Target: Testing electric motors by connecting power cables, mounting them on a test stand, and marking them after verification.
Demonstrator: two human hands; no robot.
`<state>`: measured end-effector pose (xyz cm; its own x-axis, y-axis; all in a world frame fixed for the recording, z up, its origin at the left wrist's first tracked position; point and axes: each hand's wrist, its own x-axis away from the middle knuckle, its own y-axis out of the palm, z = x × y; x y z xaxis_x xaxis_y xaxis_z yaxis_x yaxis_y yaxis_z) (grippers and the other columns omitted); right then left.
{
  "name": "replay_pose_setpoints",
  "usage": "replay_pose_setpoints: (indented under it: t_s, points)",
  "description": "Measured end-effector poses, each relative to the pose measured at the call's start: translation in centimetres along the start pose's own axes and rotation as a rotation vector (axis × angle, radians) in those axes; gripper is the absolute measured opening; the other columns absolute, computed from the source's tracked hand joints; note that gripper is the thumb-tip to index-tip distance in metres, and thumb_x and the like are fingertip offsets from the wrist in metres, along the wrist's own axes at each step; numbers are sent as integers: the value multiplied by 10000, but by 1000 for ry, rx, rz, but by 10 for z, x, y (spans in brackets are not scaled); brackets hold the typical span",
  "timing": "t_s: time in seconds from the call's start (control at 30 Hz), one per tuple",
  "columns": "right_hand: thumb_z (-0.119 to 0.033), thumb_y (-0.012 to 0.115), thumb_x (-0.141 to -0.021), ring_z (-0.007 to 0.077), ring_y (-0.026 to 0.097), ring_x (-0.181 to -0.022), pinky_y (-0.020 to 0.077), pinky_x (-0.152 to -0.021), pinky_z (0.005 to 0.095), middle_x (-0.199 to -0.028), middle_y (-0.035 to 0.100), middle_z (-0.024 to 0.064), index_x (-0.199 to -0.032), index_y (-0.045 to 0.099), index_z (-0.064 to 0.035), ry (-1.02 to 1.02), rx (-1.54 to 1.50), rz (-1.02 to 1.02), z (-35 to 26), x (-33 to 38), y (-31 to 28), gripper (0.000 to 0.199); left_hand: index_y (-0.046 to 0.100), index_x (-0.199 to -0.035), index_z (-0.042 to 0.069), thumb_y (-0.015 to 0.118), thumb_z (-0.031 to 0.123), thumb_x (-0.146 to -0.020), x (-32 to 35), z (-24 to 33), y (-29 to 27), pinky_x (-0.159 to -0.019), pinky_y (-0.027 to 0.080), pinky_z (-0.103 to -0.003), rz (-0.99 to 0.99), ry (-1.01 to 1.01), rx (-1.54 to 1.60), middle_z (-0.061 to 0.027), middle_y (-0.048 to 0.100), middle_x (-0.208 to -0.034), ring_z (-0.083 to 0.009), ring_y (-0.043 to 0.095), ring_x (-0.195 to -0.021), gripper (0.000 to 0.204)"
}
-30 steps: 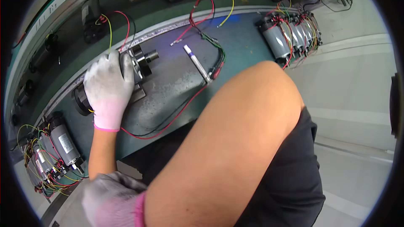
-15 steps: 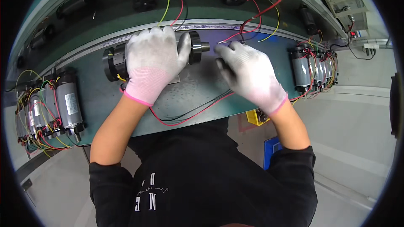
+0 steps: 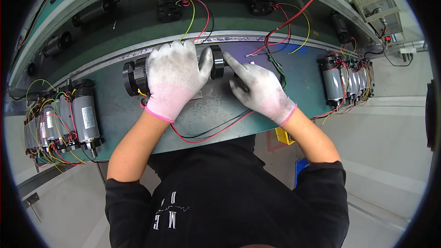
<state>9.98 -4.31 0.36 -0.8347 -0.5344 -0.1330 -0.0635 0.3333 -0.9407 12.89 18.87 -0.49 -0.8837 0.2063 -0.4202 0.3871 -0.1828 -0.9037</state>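
Observation:
My left hand (image 3: pixel 177 71), in a white glove with a pink cuff, is closed over the body of an electric motor lying on the green bench (image 3: pixel 220 105). The motor's black end disc (image 3: pixel 130 78) shows on the left and its black flywheel (image 3: pixel 217 62) on the right, beside my left thumb. My right hand (image 3: pixel 259 87), gloved alike, has its index finger stretched to the shaft end at the flywheel. Its thumb stands apart, and nothing shows between the fingers. A red and a black lead (image 3: pixel 202 138) run across the bench between my hands.
Grey motors with tangled wires stand in groups at the bench's left end (image 3: pixel 86 117) and right end (image 3: pixel 333 82). More motors lie beyond the metal rail (image 3: pixel 124 56). A red cable (image 3: pixel 298 7) hangs from above, with a green wire (image 3: pixel 278 71) behind my right hand.
My right index finger has straightened and reached left to the shaft end. A green wire has come into sight behind that hand. My left hand keeps its hold on the motor.

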Motion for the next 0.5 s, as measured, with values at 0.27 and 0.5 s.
replay_pose_setpoints:
  t_s: [0.27, 0.5]
  points:
    - [-92, 778, -901, 360, 704, -1203, 582, -955, 438, -1492, 619, 215, -1580, 497, -55, -288, 118, 479, 16, -57, -83, 736, 717, -855, 66, 642, 495, -994, 4, 1, -4, -772, 557, -473, 30, 1, -45, -141, 710, -787, -314, 730, -791, 458]
    - [-62, 758, -906, 378, 669, -1307, 545, -1108, 450, -1630, 515, 203, -1584, 490, -65, -89, 366, 620, 3, -113, -152, 730, 726, -872, 71, 625, 508, -1002, 5, 12, -18, -797, 550, -473, -53, -35, -28, -137, 715, -799, -315, 730, -799, 466]
